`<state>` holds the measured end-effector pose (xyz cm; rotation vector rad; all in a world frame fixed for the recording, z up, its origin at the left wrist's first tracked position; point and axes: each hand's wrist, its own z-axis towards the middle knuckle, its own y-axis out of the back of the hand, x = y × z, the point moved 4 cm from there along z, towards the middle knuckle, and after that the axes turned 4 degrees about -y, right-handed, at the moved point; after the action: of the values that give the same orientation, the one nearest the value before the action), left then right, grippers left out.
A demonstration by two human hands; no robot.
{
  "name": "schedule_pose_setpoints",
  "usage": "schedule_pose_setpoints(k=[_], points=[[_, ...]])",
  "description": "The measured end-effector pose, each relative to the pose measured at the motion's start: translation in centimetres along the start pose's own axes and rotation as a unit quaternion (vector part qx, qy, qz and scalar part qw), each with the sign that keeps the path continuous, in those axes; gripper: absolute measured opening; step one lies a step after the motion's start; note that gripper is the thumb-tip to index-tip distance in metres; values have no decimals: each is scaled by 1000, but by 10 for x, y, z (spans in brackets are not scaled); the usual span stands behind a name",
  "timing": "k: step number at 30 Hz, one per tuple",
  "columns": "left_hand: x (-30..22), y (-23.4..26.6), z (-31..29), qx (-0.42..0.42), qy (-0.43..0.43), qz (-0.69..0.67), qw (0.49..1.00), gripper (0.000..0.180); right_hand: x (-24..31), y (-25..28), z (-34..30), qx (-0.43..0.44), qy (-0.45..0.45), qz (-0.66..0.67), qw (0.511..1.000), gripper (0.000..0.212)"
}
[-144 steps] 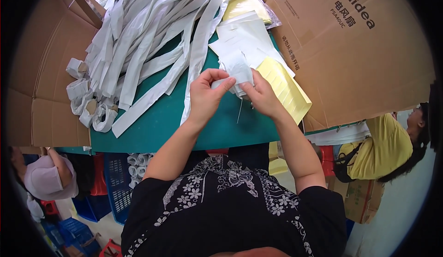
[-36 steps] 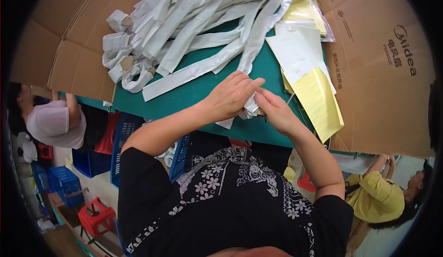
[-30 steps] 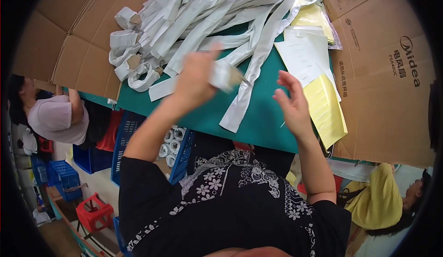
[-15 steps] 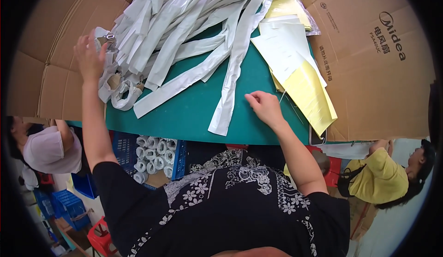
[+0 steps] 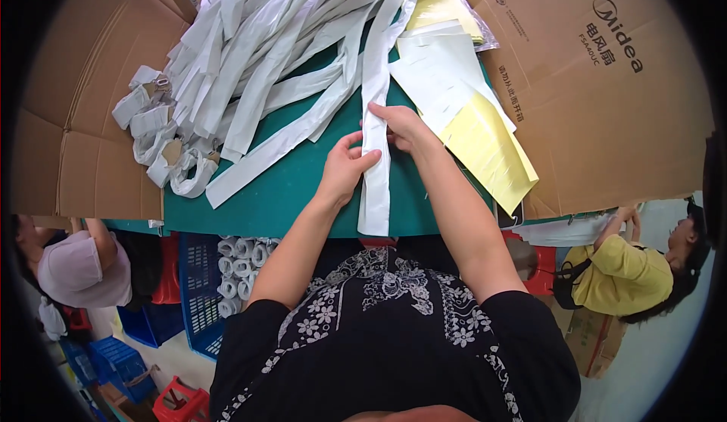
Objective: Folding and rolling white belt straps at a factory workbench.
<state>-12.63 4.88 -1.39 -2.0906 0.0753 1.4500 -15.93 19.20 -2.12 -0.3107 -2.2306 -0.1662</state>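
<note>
A long white fabric strip (image 5: pixel 375 202) runs down the green table toward me, its near end at the front edge. My left hand (image 5: pixel 350 166) pinches this strip from its left side, thumb on top and fingers underneath. Slightly farther up, my right hand (image 5: pixel 401 125) grips the same strip from the right, thumb over it. Beyond my hands lies a heap of similar white strips (image 5: pixel 257 51). At the left of the table sit several coiled white strips (image 5: pixel 155 123) with small metal and brown parts.
White and yellow sheets (image 5: pixel 485 142) lie right of my hands. Cardboard walls stand at the left (image 5: pixel 106 111) and right (image 5: pixel 583 119). Below the table edge, a blue crate (image 5: pixel 201 286) holds several white rolls (image 5: pixel 241 263). Other people sit at both sides, near red stools.
My left hand has come from the coils at the left to the strip in the middle. My right hand has moved up and left onto it. Both now hold the strip.
</note>
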Motion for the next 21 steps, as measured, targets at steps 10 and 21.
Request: schedule_pose_setpoints(k=[10, 21], points=[[-44, -6, -34, 53, -435, 593, 675, 46, -10, 8, 12, 44, 0, 248, 968, 28], [-22, -11, -37, 128, -164, 320, 924, 14, -18, 14, -24, 166, 72, 224, 958, 26]])
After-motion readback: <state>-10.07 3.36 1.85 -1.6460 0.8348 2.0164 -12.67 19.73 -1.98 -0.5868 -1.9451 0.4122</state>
